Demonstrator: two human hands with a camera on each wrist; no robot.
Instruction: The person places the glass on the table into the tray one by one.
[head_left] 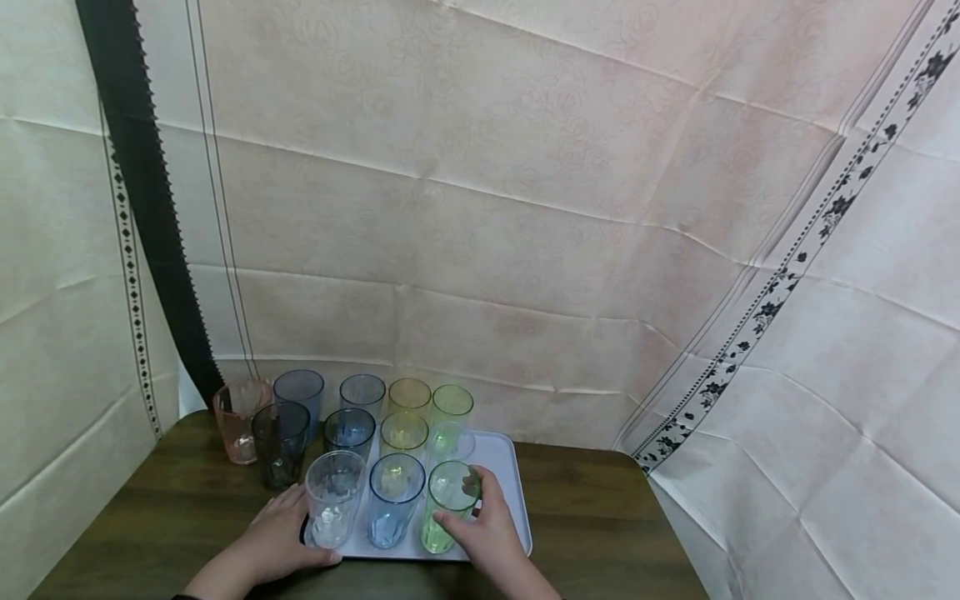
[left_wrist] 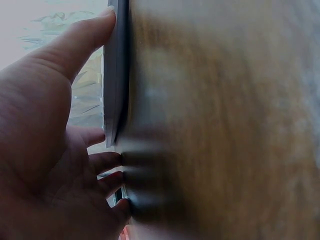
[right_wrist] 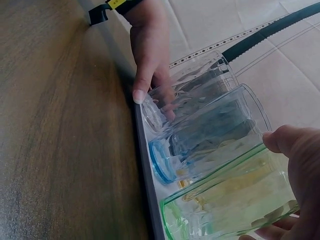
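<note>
My right hand (head_left: 492, 533) grips a green-tinted drinking glass (head_left: 438, 533) at the front right of a white tray (head_left: 510, 475). Its thumb is on the near side of the glass, the fingers round the far side. The glass stands upright. At the tray's front left corner rests my left hand (head_left: 272, 537); in the left wrist view its thumb lies along the dark-sided tray edge (left_wrist: 114, 80) and the other fingers reach loosely past the corner. Beside that hand stands a clear glass (head_left: 330, 523), and between it and the green one a blue glass (head_left: 388, 529).
Behind the front row, several more glasses stand on the tray, among them a yellow glass (head_left: 405, 433). Left of the tray, a pink glass (head_left: 242, 446) and a dark grey glass (head_left: 281, 467) are on the wooden table (head_left: 592, 517). A patterned cloth (head_left: 480, 208) hangs behind.
</note>
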